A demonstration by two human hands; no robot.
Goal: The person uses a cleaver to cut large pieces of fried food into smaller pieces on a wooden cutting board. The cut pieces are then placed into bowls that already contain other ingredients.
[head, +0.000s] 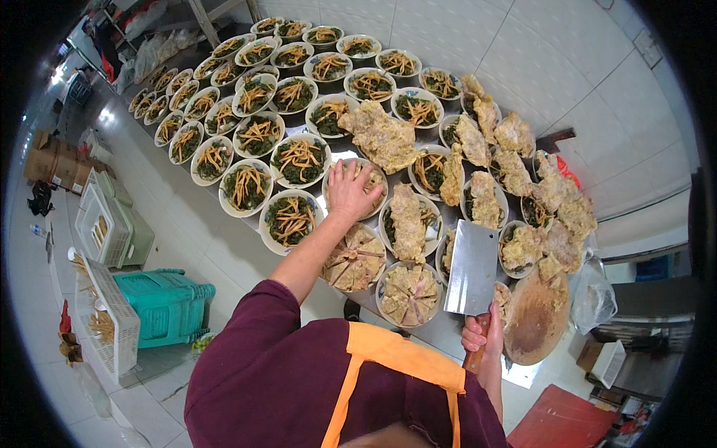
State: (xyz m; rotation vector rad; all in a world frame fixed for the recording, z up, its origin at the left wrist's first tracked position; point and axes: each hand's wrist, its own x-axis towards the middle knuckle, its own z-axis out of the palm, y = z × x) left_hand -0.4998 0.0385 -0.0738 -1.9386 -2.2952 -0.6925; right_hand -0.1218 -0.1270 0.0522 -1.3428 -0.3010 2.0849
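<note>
My left hand (pixel 352 189) lies with spread fingers over a bowl (pixel 384 203) of pale cut pieces, palm down on its contents. In my right hand (pixel 483 330) is a cleaver (pixel 472 269), gripped by its wooden handle with the broad blade pointing away from me. Close to the blade stands a round wooden chopping board (pixel 536 322) with a few bits of food at its far edge. Two nearer bowls hold wedge-cut fried pieces (pixel 354 259) laid in a ring. A large uncut fried piece (pixel 382 135) rests across bowls just beyond my left hand.
Many bowls of dark greens and orange strips (pixel 301 161) crowd the metal table. More fried pieces (pixel 566 204) are heaped at the right, near a clear plastic bag (pixel 595 294). A teal crate (pixel 162 308) and a white basket of chopsticks (pixel 109 327) stand at the left.
</note>
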